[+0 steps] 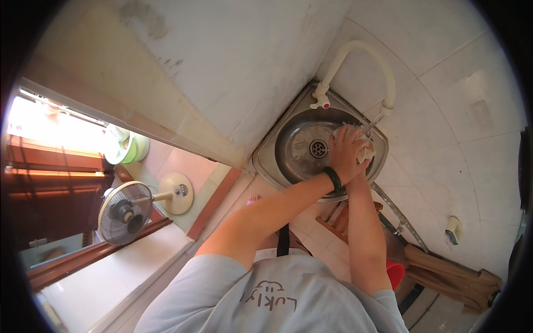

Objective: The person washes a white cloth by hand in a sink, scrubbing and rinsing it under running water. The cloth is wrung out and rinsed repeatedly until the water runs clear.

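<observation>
Both my hands are over the right side of a round stainless steel sink basin (300,137). A wet, pale crumpled cloth (365,152) is pressed between them. My left hand (345,152), with a dark green bangle at its wrist, lies on top with its fingers spread over the cloth. My right hand (361,166) is mostly hidden beneath the left one and the cloth. Water runs from the end of a curved cream faucet (388,106) onto the cloth. The faucet's handle (320,104) bears a red dot. A drain strainer (318,148) shows left of my hands.
Tiled walls meet behind the corner sink. A metal bracket (399,218) and a wooden stool (339,220) are below it. A red plastic container (394,274) is beside my right arm. Left, beyond a doorway, stand an electric fan (127,212) and a green bucket (135,147).
</observation>
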{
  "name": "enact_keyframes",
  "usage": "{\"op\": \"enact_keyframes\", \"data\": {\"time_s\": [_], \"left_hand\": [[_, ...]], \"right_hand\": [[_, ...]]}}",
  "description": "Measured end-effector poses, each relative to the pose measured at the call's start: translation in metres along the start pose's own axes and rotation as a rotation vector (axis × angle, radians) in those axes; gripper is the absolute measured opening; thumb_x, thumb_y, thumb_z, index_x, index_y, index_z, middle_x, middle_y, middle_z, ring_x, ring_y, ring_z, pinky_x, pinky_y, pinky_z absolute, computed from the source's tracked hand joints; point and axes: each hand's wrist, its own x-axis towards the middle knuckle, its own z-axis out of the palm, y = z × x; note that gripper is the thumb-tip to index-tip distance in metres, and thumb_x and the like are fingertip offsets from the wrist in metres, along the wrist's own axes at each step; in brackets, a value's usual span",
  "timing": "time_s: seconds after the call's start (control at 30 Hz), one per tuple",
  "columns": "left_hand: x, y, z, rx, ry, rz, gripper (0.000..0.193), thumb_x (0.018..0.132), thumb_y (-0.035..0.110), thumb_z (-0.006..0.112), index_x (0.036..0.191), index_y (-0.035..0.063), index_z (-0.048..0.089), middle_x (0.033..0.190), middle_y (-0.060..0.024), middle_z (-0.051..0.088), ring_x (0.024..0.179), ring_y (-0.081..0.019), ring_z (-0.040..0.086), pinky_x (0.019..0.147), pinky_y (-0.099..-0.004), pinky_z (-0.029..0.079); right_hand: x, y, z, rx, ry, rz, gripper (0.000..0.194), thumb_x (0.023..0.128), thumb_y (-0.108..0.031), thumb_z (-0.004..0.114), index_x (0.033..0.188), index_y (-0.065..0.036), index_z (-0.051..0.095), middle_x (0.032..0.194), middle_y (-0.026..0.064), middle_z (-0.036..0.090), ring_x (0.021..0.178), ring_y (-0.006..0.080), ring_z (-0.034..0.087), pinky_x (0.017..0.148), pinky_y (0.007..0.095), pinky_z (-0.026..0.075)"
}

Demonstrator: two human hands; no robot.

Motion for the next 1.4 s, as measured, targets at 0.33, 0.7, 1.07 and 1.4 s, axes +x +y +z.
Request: {"op": "enact_keyframes", "data": {"time_s": [0.33, 0.7, 1.07, 1.4], "left_hand": [[0.037, -0.040, 0.020, -0.490, 0.088, -0.358, 0.035, 0.080, 0.020, 0.061, 0.113, 0.0058, 0.059, 0.115, -0.0191, 0.056, 0.106, -0.0351, 0.053, 0.091, -0.0416, 0.042], [0.022, -0.008, 0.014, 0.145, -0.311, 0.071, 0.031, 0.078, 0.025, 0.063, 0.103, 0.0066, 0.063, 0.115, -0.0094, 0.057, 0.119, -0.0300, 0.041, 0.096, -0.0489, 0.034], [0.054, -0.063, 0.040, -1.642, 0.225, -0.899, 0.030, 0.092, 0.027, 0.048, 0.110, 0.0022, 0.051, 0.099, -0.0118, 0.058, 0.084, -0.0238, 0.060, 0.073, -0.0381, 0.051], [-0.039, 0.014, 0.003, 0.094, 0.053, -0.018, 0.072, 0.076, 0.027, 0.067, 0.138, 0.0112, 0.034, 0.141, -0.0153, 0.031, 0.131, -0.0401, 0.022, 0.103, -0.0592, 0.019]], "right_hand": [[-0.021, -0.030, 0.008, 0.184, 0.131, 0.224, 0.039, 0.097, -0.033, 0.034, 0.124, -0.009, 0.049, 0.120, 0.0089, 0.056, 0.112, 0.0246, 0.053, 0.095, 0.0410, 0.042], [-0.023, -0.008, -0.007, 0.730, -0.407, 0.221, 0.038, 0.097, -0.028, 0.035, 0.126, -0.006, 0.047, 0.124, 0.0112, 0.053, 0.113, 0.0269, 0.052, 0.097, 0.0416, 0.041], [-0.039, -0.026, 0.015, 0.317, -0.087, 0.174, 0.055, 0.094, -0.043, 0.041, 0.137, -0.008, 0.036, 0.136, 0.0110, 0.043, 0.127, 0.0271, 0.040, 0.107, 0.0401, 0.029], [-0.006, 0.004, -0.011, 0.131, -0.199, 0.037, 0.047, 0.098, -0.036, 0.035, 0.135, -0.007, 0.038, 0.132, 0.0119, 0.047, 0.117, 0.0284, 0.048, 0.096, 0.0407, 0.042]]}}
